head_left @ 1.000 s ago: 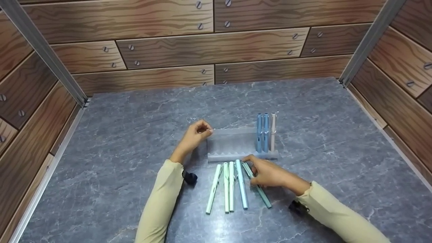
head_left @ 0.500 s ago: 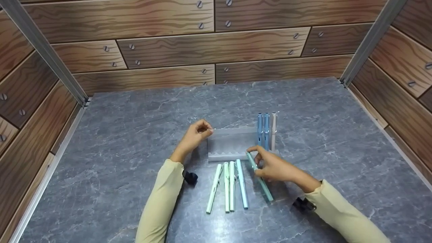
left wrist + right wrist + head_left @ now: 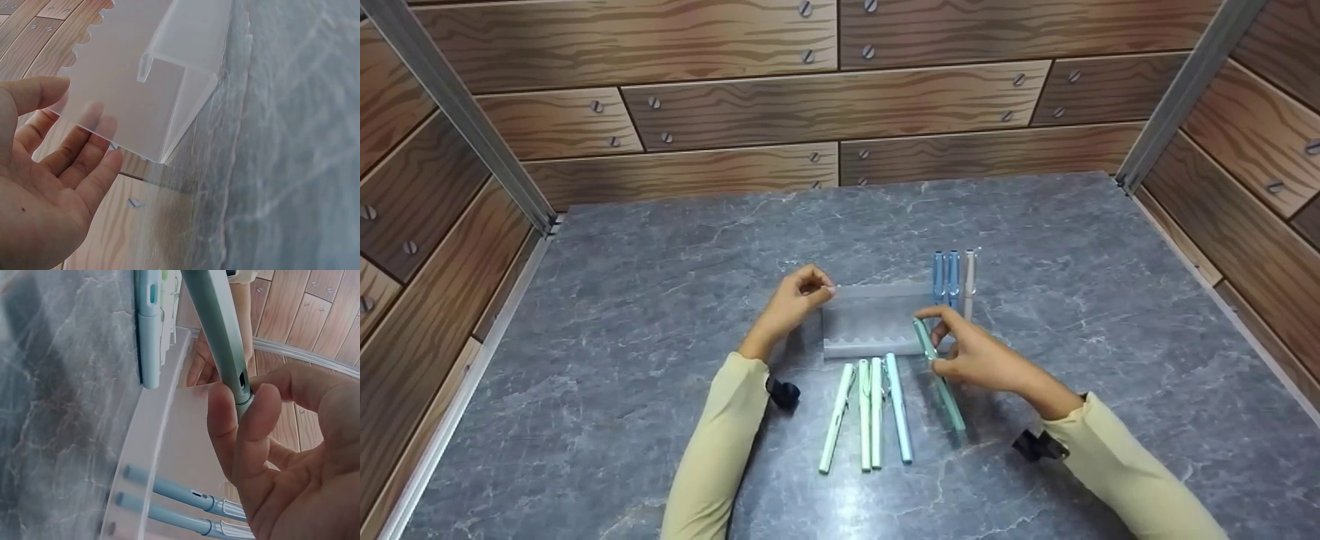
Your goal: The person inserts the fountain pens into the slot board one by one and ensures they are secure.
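My left hand [image 3: 796, 300] pinches the upper left corner of a clear plastic pen stand [image 3: 877, 315]. In the left wrist view, the thumb is in front of its notched panel [image 3: 124, 90] and several fingers show through from behind. My right hand [image 3: 979, 352] holds a dark green pen [image 3: 949, 401] between thumb and fingers, slanted in front of the stand. The right wrist view shows that pen [image 3: 216, 326] gripped near its middle. Two blue pens [image 3: 938, 274] and one pale pinkish pen [image 3: 970, 281] stand upright at the stand's right end, their lower parts partly hidden by my right hand.
In front of the stand lie several pens: a light green pen [image 3: 836, 420] at the left, two more green pens [image 3: 870, 416] side by side, and a light blue pen [image 3: 898, 409]. Wood-patterned walls [image 3: 735, 112] enclose the grey marbled table [image 3: 622, 300].
My right hand has lifted the dark green pen off the table and moved it up toward the stand. My left hand has stayed at the stand's corner.
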